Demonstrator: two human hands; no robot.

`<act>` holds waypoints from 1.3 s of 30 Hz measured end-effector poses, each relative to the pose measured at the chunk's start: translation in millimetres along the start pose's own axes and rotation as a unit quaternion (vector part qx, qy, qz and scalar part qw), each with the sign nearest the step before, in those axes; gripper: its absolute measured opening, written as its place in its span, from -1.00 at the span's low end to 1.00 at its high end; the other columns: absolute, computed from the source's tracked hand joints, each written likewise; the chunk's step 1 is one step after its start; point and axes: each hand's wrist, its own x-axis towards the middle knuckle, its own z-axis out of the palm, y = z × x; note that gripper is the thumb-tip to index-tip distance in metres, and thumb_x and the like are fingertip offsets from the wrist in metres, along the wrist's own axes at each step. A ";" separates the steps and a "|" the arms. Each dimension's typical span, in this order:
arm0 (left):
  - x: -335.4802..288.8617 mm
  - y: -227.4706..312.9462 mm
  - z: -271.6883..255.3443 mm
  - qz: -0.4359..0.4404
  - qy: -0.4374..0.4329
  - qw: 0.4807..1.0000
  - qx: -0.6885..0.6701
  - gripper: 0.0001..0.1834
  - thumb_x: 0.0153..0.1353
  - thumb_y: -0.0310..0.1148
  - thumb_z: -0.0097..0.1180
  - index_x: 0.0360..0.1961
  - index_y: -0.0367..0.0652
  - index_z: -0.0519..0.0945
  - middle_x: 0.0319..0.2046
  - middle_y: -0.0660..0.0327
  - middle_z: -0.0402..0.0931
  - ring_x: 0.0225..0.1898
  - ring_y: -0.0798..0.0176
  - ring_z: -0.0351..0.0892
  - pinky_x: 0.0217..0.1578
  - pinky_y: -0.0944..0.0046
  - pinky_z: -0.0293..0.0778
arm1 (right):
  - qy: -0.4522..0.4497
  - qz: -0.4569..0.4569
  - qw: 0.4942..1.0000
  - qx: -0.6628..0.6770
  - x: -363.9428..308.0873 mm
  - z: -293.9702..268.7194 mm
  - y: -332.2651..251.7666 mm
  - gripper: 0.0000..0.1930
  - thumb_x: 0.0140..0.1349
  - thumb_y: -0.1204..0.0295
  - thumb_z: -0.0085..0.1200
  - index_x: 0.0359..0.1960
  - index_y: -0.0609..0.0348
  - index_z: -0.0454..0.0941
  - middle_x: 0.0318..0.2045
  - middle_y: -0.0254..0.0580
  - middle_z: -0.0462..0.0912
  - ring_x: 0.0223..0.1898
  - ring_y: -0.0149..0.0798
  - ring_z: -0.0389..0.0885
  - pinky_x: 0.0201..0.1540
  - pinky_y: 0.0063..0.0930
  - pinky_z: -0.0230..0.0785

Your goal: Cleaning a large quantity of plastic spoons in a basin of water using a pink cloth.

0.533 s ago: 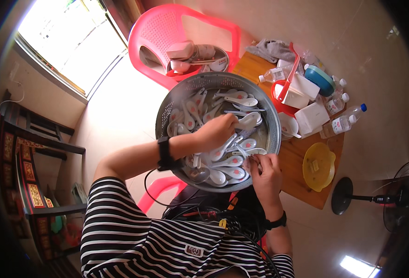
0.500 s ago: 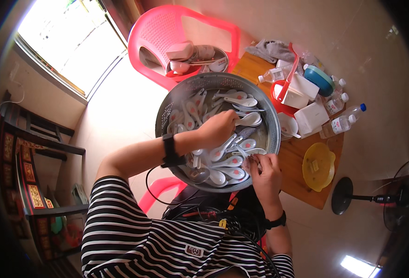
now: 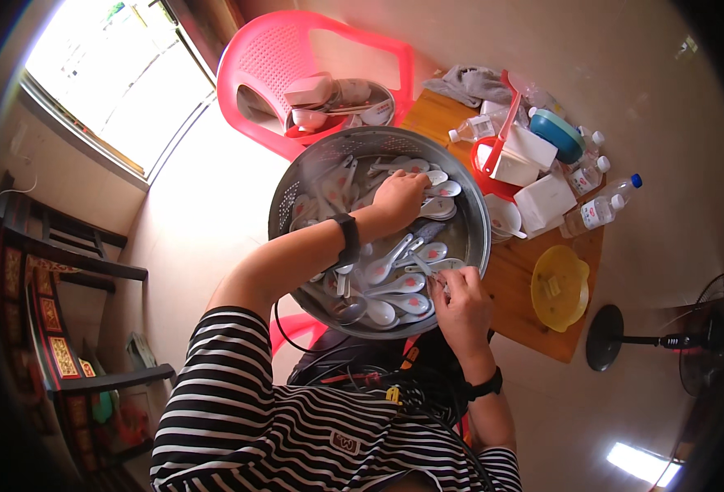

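So, the left hand (image 3: 400, 201) was loosely curled, fingertips against a white spoon (image 3: 446, 189) in the grey basin (image 3: 483, 234); couldn't tell if it had a grip; the right hand (image 3: 464, 307) was curled in by the near-right rim, its hold hidden; other spoons (image 3: 403, 284) lay heaped inside.

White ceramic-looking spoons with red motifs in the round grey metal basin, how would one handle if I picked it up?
A white spoon with a red motif would probably stay stiff, given its thick, moulded-looking shape. It may feel slippery, since its surface looks glossy. Its rounded bowl could make it rock if pushed.
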 end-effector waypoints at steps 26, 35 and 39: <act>-26.3 -30.8 6.0 -0.155 -0.192 0.958 0.146 -0.34 0.09 -0.11 0.35 0.01 -0.41 0.39 -0.04 -0.21 0.59 0.06 -0.15 0.61 0.06 -0.01 0.51 | -0.006 0.001 1.000 -0.007 -0.7 -1.9 0.4 -0.82 0.07 0.46 0.34 -0.27 0.07 0.63 -0.31 -0.24 0.53 -0.43 -0.11 0.63 -0.39 -0.28 0.46; -24.0 -15.2 -0.2 -0.143 -0.171 0.966 0.127 -0.64 0.17 -0.41 0.09 -0.05 -0.35 0.35 -0.15 -0.23 0.61 -0.12 -0.22 0.69 -0.11 -0.08 0.60 | -0.014 -0.006 0.999 -0.030 -1.9 -1.1 -0.3 -0.85 0.09 0.43 0.33 -0.31 0.03 0.62 -0.32 -0.27 0.50 -0.41 -0.13 0.61 -0.39 -0.28 0.46; -24.2 -11.9 -4.7 -0.136 -0.163 0.969 0.125 -0.67 0.18 -0.41 0.06 -0.06 -0.34 0.36 -0.17 -0.22 0.61 -0.12 -0.25 0.68 -0.13 -0.11 0.59 | -0.007 -0.012 0.999 -0.031 -3.4 0.5 0.5 -0.82 0.09 0.44 0.34 -0.27 0.05 0.63 -0.31 -0.25 0.53 -0.43 -0.11 0.61 -0.38 -0.25 0.44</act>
